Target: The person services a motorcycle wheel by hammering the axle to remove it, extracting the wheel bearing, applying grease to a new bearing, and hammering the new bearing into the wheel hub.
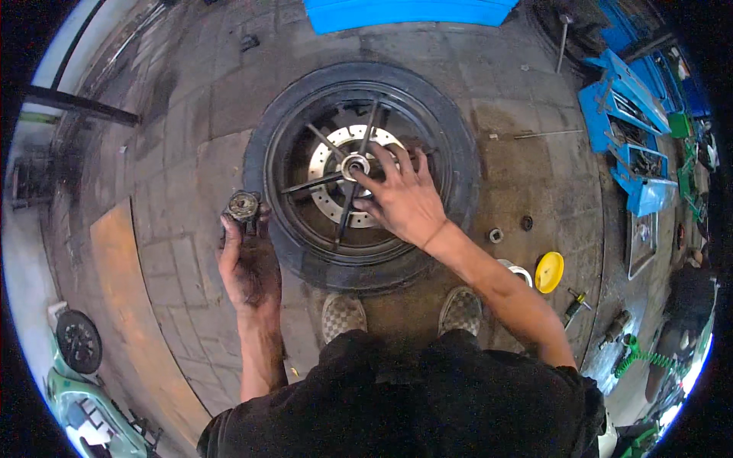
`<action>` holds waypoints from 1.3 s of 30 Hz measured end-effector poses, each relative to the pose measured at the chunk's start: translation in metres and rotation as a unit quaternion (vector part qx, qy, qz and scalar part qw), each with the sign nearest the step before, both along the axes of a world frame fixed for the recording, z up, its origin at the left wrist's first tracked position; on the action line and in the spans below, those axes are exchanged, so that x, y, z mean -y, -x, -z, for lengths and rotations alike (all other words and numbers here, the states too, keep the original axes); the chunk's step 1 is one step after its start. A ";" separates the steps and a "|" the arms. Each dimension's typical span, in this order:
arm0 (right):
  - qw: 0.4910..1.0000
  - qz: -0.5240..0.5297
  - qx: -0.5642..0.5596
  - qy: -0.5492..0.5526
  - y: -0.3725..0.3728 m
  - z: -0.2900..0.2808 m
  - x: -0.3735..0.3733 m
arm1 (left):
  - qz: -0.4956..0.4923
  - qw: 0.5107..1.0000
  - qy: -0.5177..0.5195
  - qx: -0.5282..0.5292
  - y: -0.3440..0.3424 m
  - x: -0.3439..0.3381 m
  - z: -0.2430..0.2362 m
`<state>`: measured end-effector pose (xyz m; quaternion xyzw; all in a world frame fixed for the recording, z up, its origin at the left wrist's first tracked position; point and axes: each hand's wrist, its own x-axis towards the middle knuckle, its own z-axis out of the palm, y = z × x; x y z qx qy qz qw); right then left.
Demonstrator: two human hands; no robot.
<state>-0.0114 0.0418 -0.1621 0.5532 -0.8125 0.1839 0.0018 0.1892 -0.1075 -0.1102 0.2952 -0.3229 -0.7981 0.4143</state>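
A motorcycle wheel [269, 229] with a black tyre lies flat in front of my feet. Behind its dark spokes shows a silver brake disc [327, 200] with drilled holes. My right hand [408, 200] reaches over the wheel with its fingers spread, one fingertip touching the metal hub [356, 165] at the centre. The hand covers part of the disc. Left of the tyre, my left hand [250, 267] holds up a round, greasy metal part [243, 205] between thumb and fingers. Dark grime coats this hand; the underside of the part is hidden.
Right of the wheel lie a small metal ring [496, 235], a dark ring [527, 223], a yellow lid [549, 272] and a partly hidden white tub. A blue toolbox [645, 195] stands open farther right. A brown board [126, 282] lies at left.
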 end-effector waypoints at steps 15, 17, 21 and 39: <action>0.995 -0.059 -0.055 -0.053 -0.004 -0.030 -0.024 | 0.047 0.999 -0.011 0.011 0.008 0.004 0.009; 0.999 -0.017 -0.022 -0.022 -0.004 -0.044 -0.042 | 0.065 0.998 -0.018 0.022 0.011 -0.001 0.009; 0.982 0.178 0.039 0.055 0.011 -0.039 -0.101 | 0.144 0.985 -0.097 -0.016 0.009 -0.014 0.016; 0.771 0.634 0.038 -0.046 -0.002 0.034 -0.479 | 0.262 0.960 -0.032 0.089 0.052 -0.081 0.039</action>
